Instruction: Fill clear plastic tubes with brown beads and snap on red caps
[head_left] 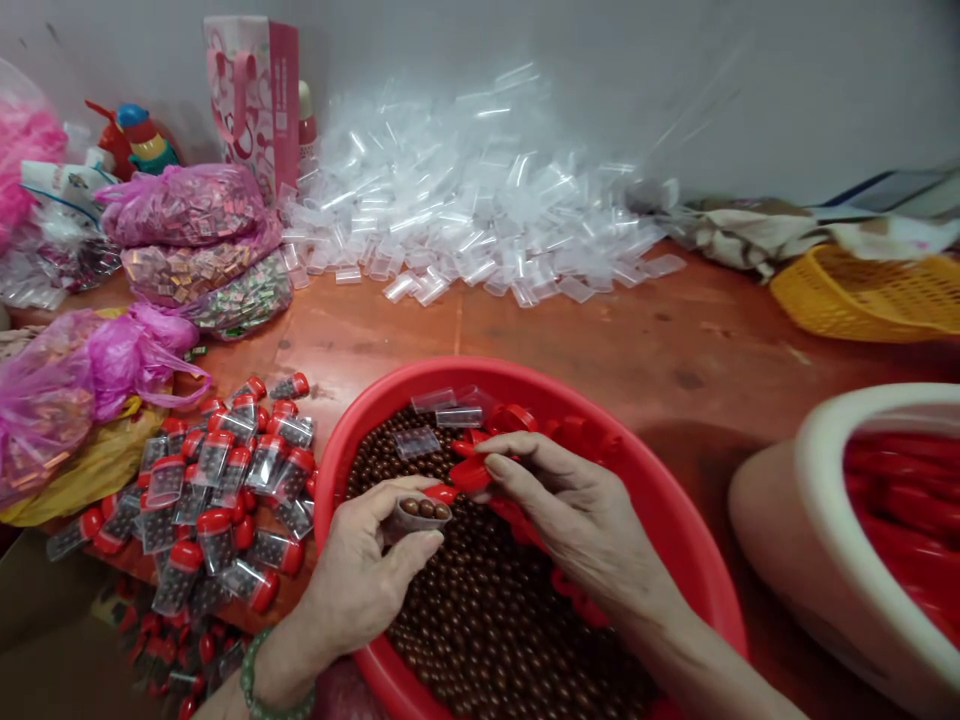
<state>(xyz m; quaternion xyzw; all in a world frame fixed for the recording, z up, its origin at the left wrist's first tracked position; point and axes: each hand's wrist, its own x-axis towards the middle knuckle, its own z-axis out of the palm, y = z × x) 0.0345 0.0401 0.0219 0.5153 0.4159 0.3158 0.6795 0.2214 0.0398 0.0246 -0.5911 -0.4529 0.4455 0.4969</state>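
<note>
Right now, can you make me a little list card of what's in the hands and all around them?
Left hand: clear container with brown balls
Right hand: red cap
Red tub: more brown balls, red pieces, clear pieces
Left side: red-capped containers, pink bags
Back: heap of clear containers
Right side: yellow basket, pale tub

Red basin [718, 560], glossy brown balls [480, 600] — yellow lattice basket [832, 300] — green beaded bracelet [250, 680].

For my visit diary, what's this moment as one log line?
left hand: clear container, brown balls inside | right hand: red cap | below: red tub
</note>
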